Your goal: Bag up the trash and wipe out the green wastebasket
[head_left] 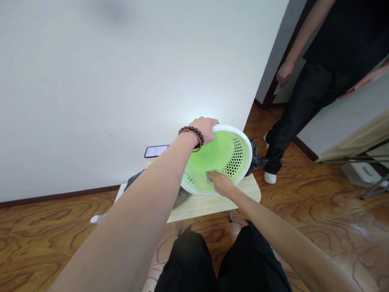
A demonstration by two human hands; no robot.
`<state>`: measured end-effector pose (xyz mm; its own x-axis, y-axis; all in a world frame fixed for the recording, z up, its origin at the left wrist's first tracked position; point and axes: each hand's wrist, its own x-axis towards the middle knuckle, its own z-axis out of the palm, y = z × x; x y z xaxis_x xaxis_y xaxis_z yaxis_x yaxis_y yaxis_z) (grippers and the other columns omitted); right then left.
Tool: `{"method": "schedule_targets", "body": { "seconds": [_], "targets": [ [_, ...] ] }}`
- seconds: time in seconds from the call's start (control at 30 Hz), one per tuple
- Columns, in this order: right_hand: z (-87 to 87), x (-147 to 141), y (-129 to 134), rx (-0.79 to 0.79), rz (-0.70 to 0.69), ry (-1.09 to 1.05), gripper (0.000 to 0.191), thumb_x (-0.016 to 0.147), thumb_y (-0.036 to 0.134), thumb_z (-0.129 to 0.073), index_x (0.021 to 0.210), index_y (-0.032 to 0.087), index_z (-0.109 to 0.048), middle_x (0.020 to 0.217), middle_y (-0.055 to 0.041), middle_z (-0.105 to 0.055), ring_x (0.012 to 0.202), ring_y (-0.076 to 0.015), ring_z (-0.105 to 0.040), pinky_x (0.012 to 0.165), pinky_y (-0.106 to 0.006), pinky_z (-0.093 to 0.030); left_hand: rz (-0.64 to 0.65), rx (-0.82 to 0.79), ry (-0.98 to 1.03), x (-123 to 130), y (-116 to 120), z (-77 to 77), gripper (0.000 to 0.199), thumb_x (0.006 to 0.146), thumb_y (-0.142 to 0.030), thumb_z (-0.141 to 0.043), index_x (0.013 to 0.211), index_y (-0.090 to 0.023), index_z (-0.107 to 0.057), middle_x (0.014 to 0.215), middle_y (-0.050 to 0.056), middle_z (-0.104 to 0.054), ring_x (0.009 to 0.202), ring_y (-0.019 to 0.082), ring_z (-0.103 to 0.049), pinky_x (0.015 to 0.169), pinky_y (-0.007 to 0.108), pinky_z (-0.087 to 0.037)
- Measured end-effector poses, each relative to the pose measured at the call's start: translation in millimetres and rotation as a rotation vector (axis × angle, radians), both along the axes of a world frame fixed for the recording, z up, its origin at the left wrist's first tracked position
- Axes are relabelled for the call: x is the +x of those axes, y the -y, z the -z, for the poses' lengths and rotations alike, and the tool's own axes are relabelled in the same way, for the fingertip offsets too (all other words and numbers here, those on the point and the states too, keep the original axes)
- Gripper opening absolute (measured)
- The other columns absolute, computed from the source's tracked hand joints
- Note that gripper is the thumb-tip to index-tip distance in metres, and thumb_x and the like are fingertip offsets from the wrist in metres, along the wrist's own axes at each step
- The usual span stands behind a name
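Wiping, apparently unfinished: left hand point(205, 129) grasping green basket point(215, 151) by its rim, right hand point(223, 184) holding grey cloth point(208, 178) inside; extent covered unclear.

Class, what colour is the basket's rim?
The basket rim is white, best seen in the head view.

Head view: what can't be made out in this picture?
All in the head view:
Gray item: partly covered by the right hand, so its kind is unclear.
Phone: screen text too small to read.
Other person: head cut off by the top edge.
Table: partly hidden by the basket.
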<state>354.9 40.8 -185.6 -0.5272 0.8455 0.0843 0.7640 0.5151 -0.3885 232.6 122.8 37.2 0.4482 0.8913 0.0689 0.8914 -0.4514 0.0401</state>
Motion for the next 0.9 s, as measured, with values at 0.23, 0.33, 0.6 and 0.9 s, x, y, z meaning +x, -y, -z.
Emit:
{"method": "schedule_targets", "body": {
  "seconds": [0.23,0.33,0.6,0.9],
  "targets": [
    [-22.9,25.0,64.5,0.016,-0.137,-0.092,0.056,0.072,0.0,-0.032,0.126,0.01,-0.043,0.131,-0.0076,-0.042,0.123,-0.0147,-0.033,0.106,-0.033,-0.023,-0.028,-0.041,0.008,-0.2,2.1,-3.0,0.046,0.065,-0.024,-0.049,0.111,-0.03,-0.054,0.089,0.003,-0.063,0.081,0.018,-0.056,0.071,0.027,-0.043],
    [-35.0,33.1,76.5,-0.024,-0.171,-0.152,0.056,0.073,0.0,-0.031,0.125,0.013,-0.044,0.129,-0.0057,-0.045,0.121,-0.014,-0.037,0.104,-0.031,-0.027,-0.007,-0.036,0.009,-0.8,2.4,-3.6,0.046,0.065,-0.023,-0.049,0.111,-0.03,-0.055,0.09,0.003,-0.063,0.081,0.018,-0.056,0.071,0.027,-0.042],
    [-36.9,1.7,8.3,0.061,0.018,-0.206,0.057,0.072,-0.002,-0.031,0.125,0.013,-0.044,0.13,-0.0065,-0.044,0.121,-0.0148,-0.036,0.102,-0.033,-0.028,-0.013,0.008,-0.026,0.8,1.5,-2.5,0.045,0.064,-0.024,-0.047,0.109,-0.029,-0.056,0.085,0.003,-0.063,0.077,0.019,-0.057,0.064,0.026,-0.042],
    [1.0,-14.1,3.8,0.022,0.064,-0.05,0.056,0.07,0.001,-0.037,0.125,0.007,-0.044,0.128,-0.0114,-0.045,0.12,-0.0173,-0.037,0.102,-0.031,-0.027,-0.018,0.017,-0.004,-3.1,1.6,-0.1,0.045,0.066,-0.022,-0.046,0.108,-0.03,-0.056,0.085,0.004,-0.063,0.078,0.02,-0.058,0.066,0.028,-0.042]
  ]
}}
